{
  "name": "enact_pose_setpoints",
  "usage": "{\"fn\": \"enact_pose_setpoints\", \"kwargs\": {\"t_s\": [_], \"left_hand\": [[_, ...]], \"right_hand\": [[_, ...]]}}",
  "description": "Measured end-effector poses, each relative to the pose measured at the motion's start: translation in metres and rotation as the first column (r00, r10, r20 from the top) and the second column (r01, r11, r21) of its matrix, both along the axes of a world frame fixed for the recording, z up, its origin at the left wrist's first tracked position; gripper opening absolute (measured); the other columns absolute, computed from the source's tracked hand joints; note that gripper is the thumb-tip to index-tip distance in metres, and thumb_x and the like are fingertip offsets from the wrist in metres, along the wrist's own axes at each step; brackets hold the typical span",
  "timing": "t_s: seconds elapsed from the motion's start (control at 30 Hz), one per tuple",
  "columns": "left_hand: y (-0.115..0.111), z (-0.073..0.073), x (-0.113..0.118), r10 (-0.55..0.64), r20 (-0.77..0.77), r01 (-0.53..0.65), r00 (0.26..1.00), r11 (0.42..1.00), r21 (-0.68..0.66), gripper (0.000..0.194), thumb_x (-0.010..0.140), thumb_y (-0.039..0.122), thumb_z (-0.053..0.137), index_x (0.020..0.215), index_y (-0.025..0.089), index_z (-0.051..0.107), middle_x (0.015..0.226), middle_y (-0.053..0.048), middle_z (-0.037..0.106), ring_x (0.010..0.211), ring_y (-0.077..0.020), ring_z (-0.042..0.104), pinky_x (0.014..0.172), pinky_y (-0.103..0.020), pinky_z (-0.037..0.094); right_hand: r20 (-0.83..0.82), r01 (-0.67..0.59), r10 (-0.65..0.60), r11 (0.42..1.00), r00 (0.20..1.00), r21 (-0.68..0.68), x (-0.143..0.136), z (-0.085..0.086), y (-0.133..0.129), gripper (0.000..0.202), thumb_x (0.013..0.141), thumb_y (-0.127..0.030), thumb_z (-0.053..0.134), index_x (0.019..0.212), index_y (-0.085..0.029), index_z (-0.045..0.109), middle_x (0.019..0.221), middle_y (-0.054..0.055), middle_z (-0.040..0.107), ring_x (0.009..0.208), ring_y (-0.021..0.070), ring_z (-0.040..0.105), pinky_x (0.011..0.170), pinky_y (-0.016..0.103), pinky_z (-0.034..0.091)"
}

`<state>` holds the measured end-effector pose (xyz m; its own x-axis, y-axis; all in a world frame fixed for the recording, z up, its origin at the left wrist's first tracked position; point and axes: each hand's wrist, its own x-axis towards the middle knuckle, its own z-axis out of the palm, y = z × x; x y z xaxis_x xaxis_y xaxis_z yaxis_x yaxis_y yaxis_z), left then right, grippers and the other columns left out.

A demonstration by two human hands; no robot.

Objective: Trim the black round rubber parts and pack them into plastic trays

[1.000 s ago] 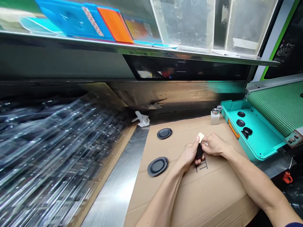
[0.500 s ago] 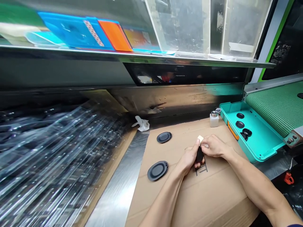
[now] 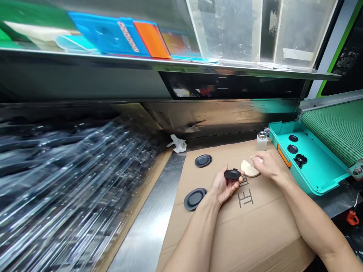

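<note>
Resting on the fingers of my left hand is a small round black plastic cap with a little tab on its rim, the thumb along its side. My right hand is closed in a pinch just right of a cream-coloured rounded pad. A bit of something whitish shows at its fingertips, too small to name. Two larger dark oval lids lie to the left on the cardboard: a far lid and a near lid, partly behind my left forearm.
A teal tray with several black caps stands at the right, beside a green conveyor belt. A small white bottle stands near the tray. Crumpled white tissue lies at the back. Clear plastic strips fill the left. A shelf hangs above.
My hands have moved apart: the right went right, away from the black cap. My left hand has turned the cap flatter. The cream pad shows more fully. The view has shifted slightly.
</note>
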<state>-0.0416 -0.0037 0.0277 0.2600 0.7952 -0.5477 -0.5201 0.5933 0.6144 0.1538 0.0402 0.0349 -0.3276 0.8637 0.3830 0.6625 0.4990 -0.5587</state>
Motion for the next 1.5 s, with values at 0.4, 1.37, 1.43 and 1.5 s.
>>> {"fn": "enact_pose_setpoints", "kwargs": {"t_s": [0.4, 1.37, 1.43, 1.5], "left_hand": [[0.0, -0.005, -0.002, 0.053, 0.076, -0.056, 0.996, 0.997, 0.05, 0.062, 0.104, 0.052, 0.026, 0.104, 0.001, 0.062, 0.066, -0.016, 0.066, 0.046, -0.0151, 0.058, 0.041, -0.021, 0.05], [-0.003, -0.013, 0.03, 0.283, 0.322, -0.354, 0.904, 0.916, 0.189, 0.039, 0.106, 0.031, 0.034, 0.122, 0.014, 0.065, 0.118, -0.011, 0.071, 0.116, -0.0214, 0.065, 0.107, -0.037, 0.05], [-0.004, -0.013, 0.031, 0.287, 0.306, -0.353, 0.908, 0.917, 0.187, 0.038, 0.106, 0.033, 0.036, 0.12, 0.014, 0.065, 0.119, -0.012, 0.071, 0.116, -0.0216, 0.065, 0.106, -0.037, 0.05], [-0.004, -0.013, 0.032, 0.275, 0.308, -0.344, 0.911, 0.918, 0.199, 0.037, 0.105, 0.033, 0.037, 0.117, 0.014, 0.067, 0.12, -0.013, 0.07, 0.116, -0.0223, 0.065, 0.104, -0.036, 0.052]], "right_hand": [[0.118, 0.145, -0.142, 0.989, 0.983, -0.018, 0.007, -0.01, 0.007, 0.02, 0.094, -0.022, 0.058, 0.11, -0.018, 0.068, 0.102, 0.006, 0.072, 0.091, 0.02, 0.064, 0.078, 0.026, 0.041], [0.185, 0.037, -0.082, 0.971, 0.979, 0.236, -0.059, -0.027, -0.032, 0.016, 0.101, -0.016, 0.047, 0.097, -0.017, 0.062, 0.096, 0.009, 0.061, 0.093, 0.0234, 0.054, 0.084, 0.032, 0.046], [0.221, -0.03, -0.024, 0.971, 0.975, 0.238, -0.061, -0.027, -0.034, 0.014, 0.099, -0.016, 0.049, 0.096, -0.019, 0.061, 0.098, 0.008, 0.061, 0.093, 0.0228, 0.055, 0.086, 0.032, 0.046], [0.233, -0.048, -0.012, 0.967, 0.972, 0.249, -0.063, -0.027, -0.034, 0.014, 0.1, -0.017, 0.047, 0.098, -0.02, 0.061, 0.101, 0.008, 0.062, 0.095, 0.0227, 0.055, 0.087, 0.031, 0.045]]}}
